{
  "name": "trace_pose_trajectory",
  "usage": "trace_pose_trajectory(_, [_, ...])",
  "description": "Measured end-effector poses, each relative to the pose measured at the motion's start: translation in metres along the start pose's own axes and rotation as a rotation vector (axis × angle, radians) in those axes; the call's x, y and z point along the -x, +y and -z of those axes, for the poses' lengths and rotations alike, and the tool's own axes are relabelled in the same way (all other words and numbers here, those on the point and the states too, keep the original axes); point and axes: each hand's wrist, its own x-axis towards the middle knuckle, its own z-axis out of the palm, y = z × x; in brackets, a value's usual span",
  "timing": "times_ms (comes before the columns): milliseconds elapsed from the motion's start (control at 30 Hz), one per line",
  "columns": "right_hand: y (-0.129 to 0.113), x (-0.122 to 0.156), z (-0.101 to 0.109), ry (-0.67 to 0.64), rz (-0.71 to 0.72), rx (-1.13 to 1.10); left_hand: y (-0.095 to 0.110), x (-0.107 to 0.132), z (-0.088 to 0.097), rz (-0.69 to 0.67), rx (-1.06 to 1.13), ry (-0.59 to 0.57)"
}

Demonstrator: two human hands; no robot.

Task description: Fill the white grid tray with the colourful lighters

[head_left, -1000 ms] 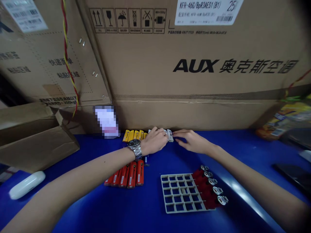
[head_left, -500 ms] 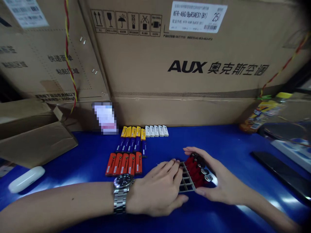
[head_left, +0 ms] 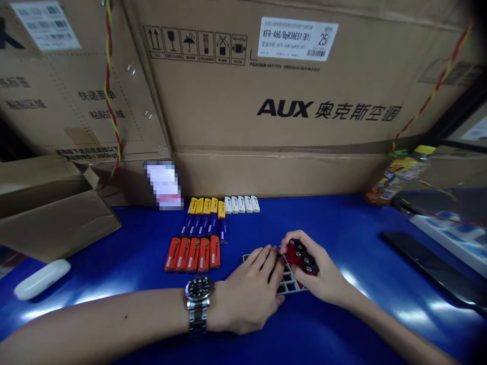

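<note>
My right hand (head_left: 319,274) is closed round a bundle of several red lighters (head_left: 300,255), their metal tops facing up, held over the right side of a white grid tray (head_left: 287,284). My left hand (head_left: 253,291), a steel watch on its wrist, lies flat with fingers stretched over the tray's left part, pressing it to the blue table (head_left: 342,228). Behind the hands lie rows of orange lighters (head_left: 193,253), dark blue lighters (head_left: 203,225), yellow lighters (head_left: 205,205) and white lighters (head_left: 241,204).
A big AUX cardboard box (head_left: 285,101) walls off the back. An open carton (head_left: 49,208) and a white case (head_left: 40,279) sit at the left. A yellow packet (head_left: 399,175) and a dark flat device (head_left: 433,266) lie at the right.
Both hands left the white lighters at the back and came to the grid tray. My right hand has gathered the red lighters off the tray's side and lifted them together.
</note>
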Motion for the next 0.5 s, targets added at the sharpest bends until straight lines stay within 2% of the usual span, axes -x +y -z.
trace_pose_trajectory(133, [0.001, 0.002, -0.004, 0.037, -0.004, -0.028, -0.001, -0.002, 0.002, -0.009, 0.000, 0.001])
trace_pose_trajectory(233, [-0.006, 0.003, -0.001, 0.087, 0.051, 0.019, -0.002, -0.002, 0.001, -0.010, 0.007, -0.001])
trace_pose_trajectory(300, [-0.016, -0.003, 0.008, 0.173, 0.105, 0.019, -0.003, -0.001, 0.000, -0.020, 0.022, -0.006])
trace_pose_trajectory(400, [-0.030, -0.021, 0.028, 0.339, 0.161, -0.098, -0.003, 0.000, 0.000, -0.014, 0.058, -0.027])
trace_pose_trajectory(433, [-0.033, -0.030, 0.033, 0.338, 0.136, -0.140, -0.003, 0.000, 0.000, -0.005, 0.068, -0.034])
trace_pose_trajectory(500, [-0.033, -0.046, 0.036, 0.253, 0.074, -0.249, -0.001, 0.001, 0.000, 0.017, 0.079, -0.039])
